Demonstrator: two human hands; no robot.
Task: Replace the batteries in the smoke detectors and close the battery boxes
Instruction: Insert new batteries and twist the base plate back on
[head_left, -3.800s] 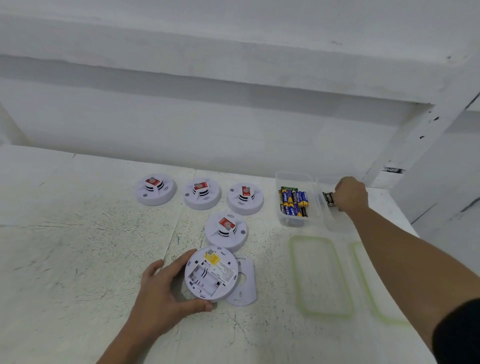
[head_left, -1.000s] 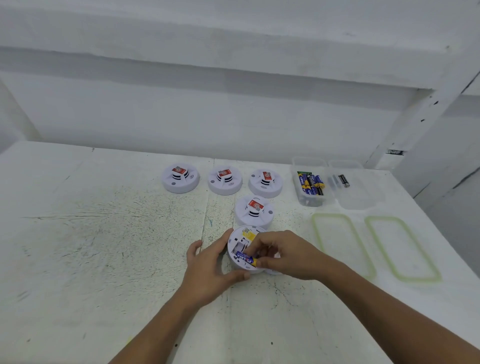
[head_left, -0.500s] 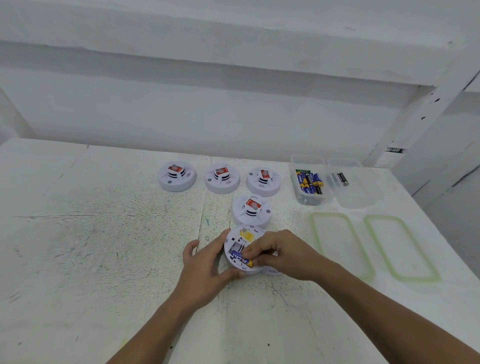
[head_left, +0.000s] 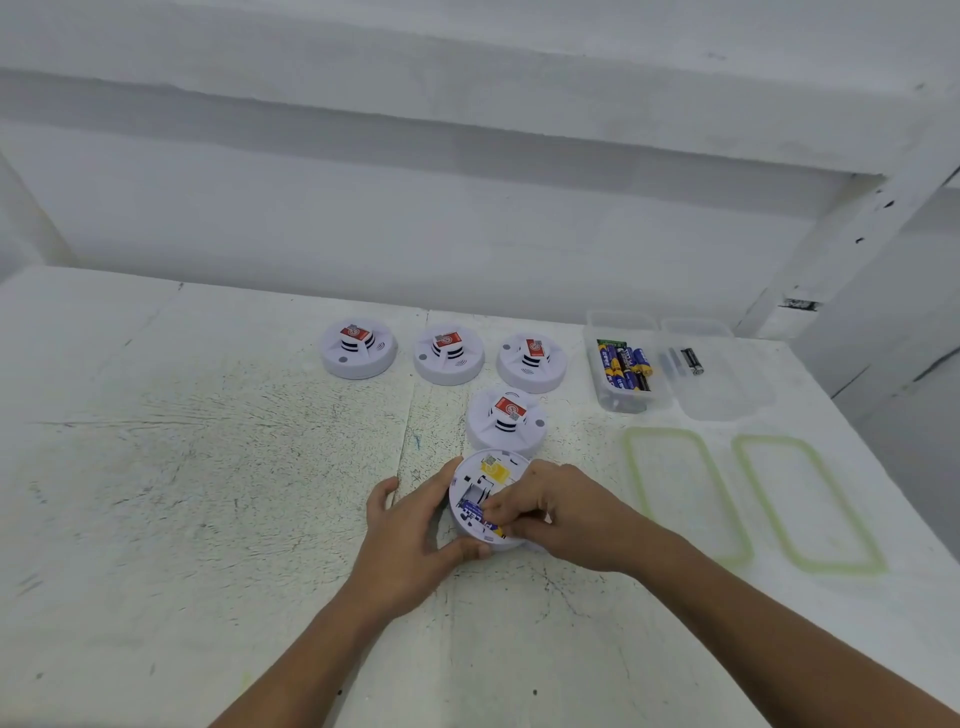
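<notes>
R hand (head_left: 566, 512) pinches battery (head_left: 471, 513) (L hand (head_left: 410, 530): detector (head_left: 480, 480)).

Inspector: Parts of the person in view?
Recorder: Left hand (head_left: 410, 540) and left forearm (head_left: 301, 660), lower centre of the frame. Right hand (head_left: 566, 514) and right forearm (head_left: 753, 623), lower right.
Inspector: Clothing?
Recorder: Both hands bare. Both forearms uncovered as far as the frame's bottom edge.

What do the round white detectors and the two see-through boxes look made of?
Round white smoke detectors: likely moulded plastic, smooth matte shell with ribbed vents. Two clear rectangular boxes: probably transparent plastic, since batteries show through the walls.
</notes>
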